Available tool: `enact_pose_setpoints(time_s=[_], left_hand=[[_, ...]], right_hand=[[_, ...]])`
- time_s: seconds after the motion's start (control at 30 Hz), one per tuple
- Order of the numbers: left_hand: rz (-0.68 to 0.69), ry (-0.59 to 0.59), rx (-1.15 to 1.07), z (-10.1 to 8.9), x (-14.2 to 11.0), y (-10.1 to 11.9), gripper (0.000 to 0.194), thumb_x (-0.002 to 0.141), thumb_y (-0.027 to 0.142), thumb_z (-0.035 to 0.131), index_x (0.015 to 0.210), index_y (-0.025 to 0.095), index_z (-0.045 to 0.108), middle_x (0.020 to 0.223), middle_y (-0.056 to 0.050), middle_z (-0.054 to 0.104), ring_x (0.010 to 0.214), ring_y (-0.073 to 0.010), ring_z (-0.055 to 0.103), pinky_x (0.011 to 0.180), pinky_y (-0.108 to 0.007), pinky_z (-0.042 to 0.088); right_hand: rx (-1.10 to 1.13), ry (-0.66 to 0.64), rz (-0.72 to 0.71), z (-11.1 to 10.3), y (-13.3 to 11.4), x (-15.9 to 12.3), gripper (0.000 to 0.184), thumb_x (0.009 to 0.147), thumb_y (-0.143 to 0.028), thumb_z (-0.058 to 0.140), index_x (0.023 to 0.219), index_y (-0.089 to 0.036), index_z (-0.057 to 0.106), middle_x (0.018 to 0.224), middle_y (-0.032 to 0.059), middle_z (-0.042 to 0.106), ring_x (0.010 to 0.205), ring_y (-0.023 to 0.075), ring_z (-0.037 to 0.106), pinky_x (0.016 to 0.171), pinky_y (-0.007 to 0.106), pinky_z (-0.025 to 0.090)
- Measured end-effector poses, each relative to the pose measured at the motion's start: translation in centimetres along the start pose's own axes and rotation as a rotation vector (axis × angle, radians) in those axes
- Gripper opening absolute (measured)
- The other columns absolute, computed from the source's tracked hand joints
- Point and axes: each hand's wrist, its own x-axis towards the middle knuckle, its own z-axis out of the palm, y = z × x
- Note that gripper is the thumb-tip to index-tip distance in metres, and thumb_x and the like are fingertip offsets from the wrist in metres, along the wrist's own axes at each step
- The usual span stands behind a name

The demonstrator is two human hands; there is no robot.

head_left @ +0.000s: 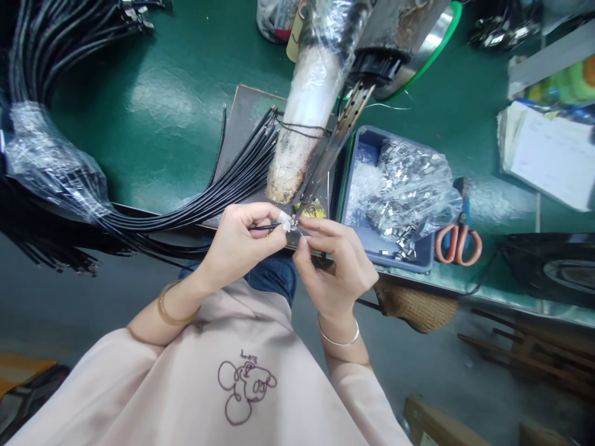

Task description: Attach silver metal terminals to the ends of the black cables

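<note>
Left hand [246, 238] and right hand [341, 263] meet at the front edge of the worktop, their fingertips close together. The left hand is narrowed on a black cable [264, 227], held near its end between thumb and forefinger, with a white wrapping about the forefinger's tip. The right hand is also narrow, its thumb and forefinger at the cable's end; whether they grip anything is too small to tell.

The green worktop [171, 80] carries the surrounding items. Across its left part runs a thick bundle of black cables [218, 192], gathered in clear plastic wrap [56, 164] farther left; its right-hand ends lie on a grey board [239, 127]. Above this board slants a white tube [309, 105], scorched at its lower end, which points toward the hands. Right of the hands stands a blue tray [425, 255] containing a clear bag [418, 176] of small metal parts, some loose beside it. A stack of paper [553, 152] lies at far right. Just right of the white tube, a perforated metal pipe [339, 130] slopes down toward the hands. Orange-handled scissors [459, 241] lie beside the tray. Smallest is a shiny metal piece [293, 227] at the cable's end, between the two hands.
</note>
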Motion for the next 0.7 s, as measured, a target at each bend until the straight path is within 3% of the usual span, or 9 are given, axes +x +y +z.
enact_pose_setpoints(time_s=[0.13, 0.43, 0.7], left_hand=[[0.058, 0.026, 0.077, 0.07, -0.23, 0.18, 0.009, 0.075, 0.016, 0.066, 0.068, 0.013, 0.07, 0.052, 0.008, 0.04, 0.049, -0.0043, 0.024, 0.042, -0.017, 0.02], [0.289, 0.087, 0.239, 0.14, -0.37, -0.29, 0.011, 0.079, 0.014, 0.063, 0.073, 0.013, 0.072, 0.054, 0.007, 0.051, 0.046, -0.0034, 0.028, 0.042, -0.016, 0.021], [0.241, 0.064, 0.239, 0.01, -0.34, 0.03, 0.012, 0.078, 0.015, 0.062, 0.072, 0.013, 0.071, 0.053, 0.008, 0.046, 0.047, -0.0037, 0.026, 0.041, -0.016, 0.02]], right_hand=[[-0.005, 0.003, 0.015, 0.13, 0.01, 0.02, 0.02, 0.09, -0.006, 0.07, 0.091, -0.025, 0.061, 0.101, 0.0031, 0.079, 0.092, 0.0163, 0.077, 0.08, 0.028, 0.065], [0.002, 0.028, 0.026, 0.29, -0.18, 0.27, 0.019, 0.089, -0.005, 0.071, 0.092, -0.022, 0.065, 0.099, 0.0031, 0.078, 0.091, 0.0158, 0.076, 0.082, 0.028, 0.065], [-0.049, 0.017, 0.029, -0.05, -0.72, 0.35, 0.021, 0.087, -0.005, 0.07, 0.087, -0.023, 0.06, 0.1, 0.0042, 0.079, 0.089, 0.0158, 0.077, 0.08, 0.027, 0.065]])
